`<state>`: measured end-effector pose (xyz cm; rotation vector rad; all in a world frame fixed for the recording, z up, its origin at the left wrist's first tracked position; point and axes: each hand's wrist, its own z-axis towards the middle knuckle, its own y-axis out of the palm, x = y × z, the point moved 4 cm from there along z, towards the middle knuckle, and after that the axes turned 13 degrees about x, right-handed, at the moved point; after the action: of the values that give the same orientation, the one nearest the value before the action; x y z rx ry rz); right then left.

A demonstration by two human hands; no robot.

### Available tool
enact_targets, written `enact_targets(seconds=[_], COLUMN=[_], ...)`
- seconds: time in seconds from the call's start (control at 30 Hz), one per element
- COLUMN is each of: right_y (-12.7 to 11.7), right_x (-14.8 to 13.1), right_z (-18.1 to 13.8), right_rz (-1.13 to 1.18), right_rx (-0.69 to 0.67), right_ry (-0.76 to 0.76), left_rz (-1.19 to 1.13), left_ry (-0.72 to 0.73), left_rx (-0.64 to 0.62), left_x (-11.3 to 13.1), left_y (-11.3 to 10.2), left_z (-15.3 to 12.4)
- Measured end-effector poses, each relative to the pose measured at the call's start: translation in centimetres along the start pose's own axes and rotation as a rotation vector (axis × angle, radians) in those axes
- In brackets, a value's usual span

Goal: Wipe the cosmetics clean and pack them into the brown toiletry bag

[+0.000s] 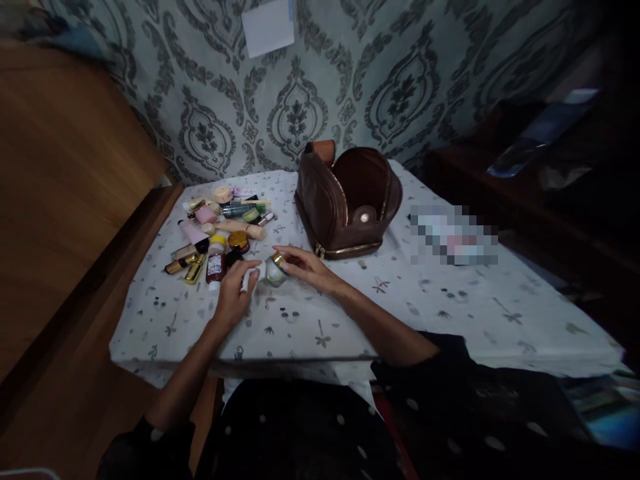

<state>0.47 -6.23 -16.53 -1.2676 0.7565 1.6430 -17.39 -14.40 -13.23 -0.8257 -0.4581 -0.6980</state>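
Observation:
My right hand is closed around a small cosmetic jar with a gold lid, tilted just above the cloth. Close on its left, my left hand pinches a small white item; its kind is not clear. Several cosmetics lie beyond my left hand: a dark red bottle with a white label, a yellow-capped container, an amber-lidded jar and a beige tube. Behind my right hand stands a brown leather bag, unzipped, its dark inside showing.
A white patterned cloth covers the table. More tubes and bottles, including a pink tube, are heaped at the left. On the right lies a blurred-out flat item. A wooden cabinet borders the left side, and a patterned wall the back.

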Motion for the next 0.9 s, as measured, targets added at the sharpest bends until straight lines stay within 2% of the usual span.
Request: enact_targets(seconds=[0.1,0.2,0.53,0.73,0.9], right_y=[-0.1,-0.2,-0.3,-0.1,-0.2], right_x=[0.2,0.3,-0.8,-0.1,0.2], right_z=[0.1,0.1,-0.1,0.3,0.3], right_rz=[0.02,0.04,-0.071,-0.114,-0.104], right_rx=[-0.016,-0.031,0.062,0.148,0.142], right_ry=[0.003,0.008,-0.082,-0.045,-0.01], left_rz=[-0.025,-0.018,0.134,0.216,0.166], left_ry=[-0.07,-0.079,0.112,0.236,0.191], left_rx=[-0.004,-0.014,-0.025,-0.032,-0.019], left_x=[-1.0,-1.1,2.0,2.2,1.6], left_y=[0.2,0.3,0.5,0.6,0.3], left_z=[0.1,0.1,0.9,0.5,0.4])
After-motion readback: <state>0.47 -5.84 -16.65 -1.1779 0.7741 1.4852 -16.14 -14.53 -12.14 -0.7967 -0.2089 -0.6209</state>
